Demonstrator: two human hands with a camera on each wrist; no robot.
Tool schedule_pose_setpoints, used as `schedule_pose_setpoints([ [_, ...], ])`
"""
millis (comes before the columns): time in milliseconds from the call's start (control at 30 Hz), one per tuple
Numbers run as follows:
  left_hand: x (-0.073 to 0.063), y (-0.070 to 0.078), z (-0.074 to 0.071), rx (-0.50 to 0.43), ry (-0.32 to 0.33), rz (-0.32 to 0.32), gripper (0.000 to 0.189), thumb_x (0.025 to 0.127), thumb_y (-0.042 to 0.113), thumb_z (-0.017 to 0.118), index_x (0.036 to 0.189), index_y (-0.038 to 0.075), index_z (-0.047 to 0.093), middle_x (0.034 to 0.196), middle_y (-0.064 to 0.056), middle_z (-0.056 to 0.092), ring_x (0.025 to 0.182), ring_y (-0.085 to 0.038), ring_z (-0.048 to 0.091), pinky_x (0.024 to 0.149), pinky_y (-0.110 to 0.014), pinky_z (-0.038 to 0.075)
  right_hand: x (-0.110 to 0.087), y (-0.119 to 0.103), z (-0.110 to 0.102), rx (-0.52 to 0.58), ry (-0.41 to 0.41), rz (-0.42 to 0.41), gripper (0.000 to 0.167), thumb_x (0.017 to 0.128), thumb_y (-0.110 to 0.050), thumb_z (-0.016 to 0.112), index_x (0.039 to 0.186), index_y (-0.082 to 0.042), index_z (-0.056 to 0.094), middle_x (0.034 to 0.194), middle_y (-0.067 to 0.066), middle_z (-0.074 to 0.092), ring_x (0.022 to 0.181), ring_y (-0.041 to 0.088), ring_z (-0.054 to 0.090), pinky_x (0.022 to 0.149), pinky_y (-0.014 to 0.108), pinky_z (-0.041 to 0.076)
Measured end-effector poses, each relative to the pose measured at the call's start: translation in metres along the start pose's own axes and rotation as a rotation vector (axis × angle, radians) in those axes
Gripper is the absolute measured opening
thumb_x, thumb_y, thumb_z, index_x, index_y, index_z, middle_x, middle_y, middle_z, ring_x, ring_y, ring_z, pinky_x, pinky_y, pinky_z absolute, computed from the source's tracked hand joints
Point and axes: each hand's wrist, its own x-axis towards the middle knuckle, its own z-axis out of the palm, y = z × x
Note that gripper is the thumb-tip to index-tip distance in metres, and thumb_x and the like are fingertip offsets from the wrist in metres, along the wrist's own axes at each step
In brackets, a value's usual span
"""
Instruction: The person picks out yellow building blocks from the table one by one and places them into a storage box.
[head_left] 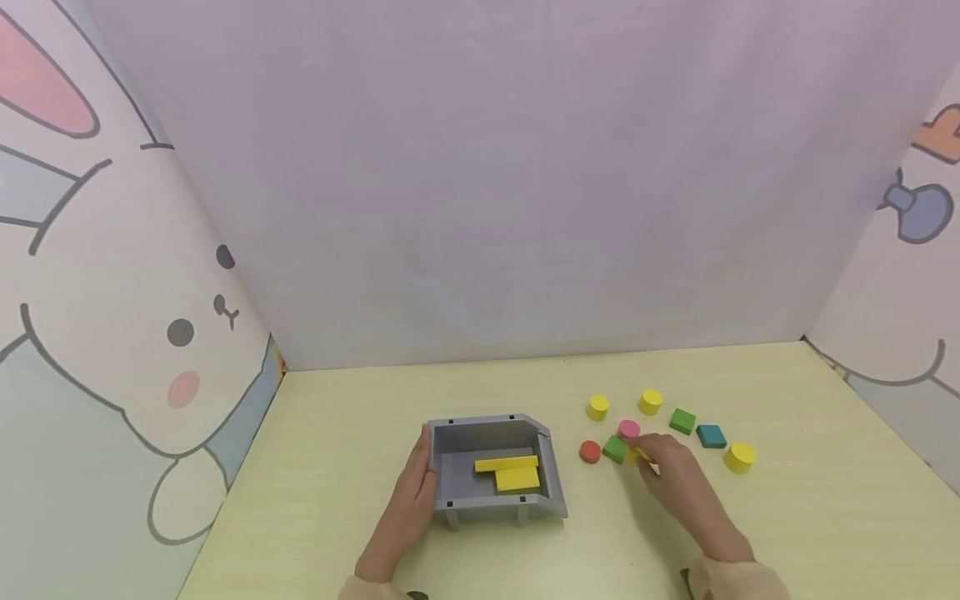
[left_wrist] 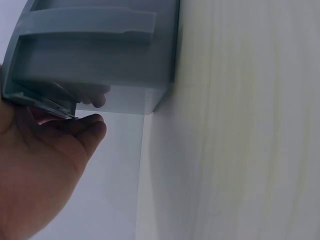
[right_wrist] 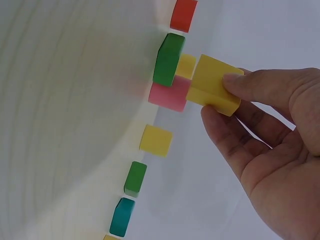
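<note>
A grey plastic bin (head_left: 495,508) stands on the table with two yellow blocks, a long narrow one (head_left: 506,463) and a wider one (head_left: 517,479), lying inside. Along the bin's left wall rests my left hand (head_left: 408,492), its fingers fairly straight; the left wrist view shows that hand (left_wrist: 45,155) touching the bin's edge (left_wrist: 90,60). My right hand (head_left: 675,475) pinches a yellow block (right_wrist: 215,85) between thumb and fingers, raised off the table. Close by it are a green block (head_left: 616,449), a pink cylinder (head_left: 629,429) and a red round block (head_left: 590,452).
Farther back stand two yellow cylinders (head_left: 597,407). Right of my right hand lie a green block (head_left: 682,421), a teal block (head_left: 711,436) and another yellow cylinder (head_left: 740,457). A pale curtain (head_left: 487,208) hangs behind the table, with cartoon-printed panels (head_left: 112,333) at both sides.
</note>
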Motion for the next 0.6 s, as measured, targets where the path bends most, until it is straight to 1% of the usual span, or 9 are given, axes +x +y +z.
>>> schedule_pose_setpoints([
  [200, 0.001, -0.001, 0.0, -0.003, 0.0, 0.002, 0.055, 0.095, 0.002, 0.027, 0.146, -0.001, 0.005, 0.154, -0.012, 0.006, 0.141, -0.031, 0.008, 0.113, -0.047, 0.011, 0.004, -0.009, 0.003, 0.005, -0.014, 0.001, 0.029, 0.075, 0.008, 0.065, 0.103, 0.0, 0.067, 0.099, 0.013, 0.068, 0.09, 0.027, 0.062, 0.075, 0.04, 0.055],
  [367, 0.001, -0.001, 0.0, -0.008, -0.002, 0.0, 0.055, 0.095, 0.002, 0.027, 0.146, -0.001, 0.005, 0.154, -0.012, 0.006, 0.141, -0.031, 0.008, 0.113, -0.045, 0.01, 0.007, -0.017, 0.009, -0.001, -0.007, -0.019, 0.027, 0.075, 0.008, 0.064, 0.1, -0.001, 0.068, 0.094, 0.009, 0.069, 0.085, 0.022, 0.061, 0.072, 0.036, 0.055],
  [500, 0.0, -0.001, 0.0, -0.016, -0.006, 0.002, 0.055, 0.095, 0.002, 0.027, 0.146, -0.001, 0.005, 0.154, -0.013, 0.005, 0.141, -0.03, 0.008, 0.114, -0.04, 0.008, 0.01, -0.022, 0.013, 0.002, 0.01, -0.048, 0.028, 0.074, 0.008, 0.065, 0.1, -0.002, 0.068, 0.092, 0.006, 0.068, 0.084, 0.018, 0.06, 0.071, 0.034, 0.055],
  [600, 0.0, -0.001, 0.0, -0.013, -0.006, 0.003, 0.055, 0.095, 0.002, 0.026, 0.146, 0.0, 0.005, 0.154, -0.012, 0.005, 0.141, -0.029, 0.008, 0.115, -0.036, 0.007, 0.011, -0.027, 0.016, 0.008, 0.027, -0.074, 0.029, 0.074, 0.008, 0.066, 0.1, -0.003, 0.068, 0.094, 0.006, 0.068, 0.086, 0.019, 0.061, 0.073, 0.034, 0.055],
])
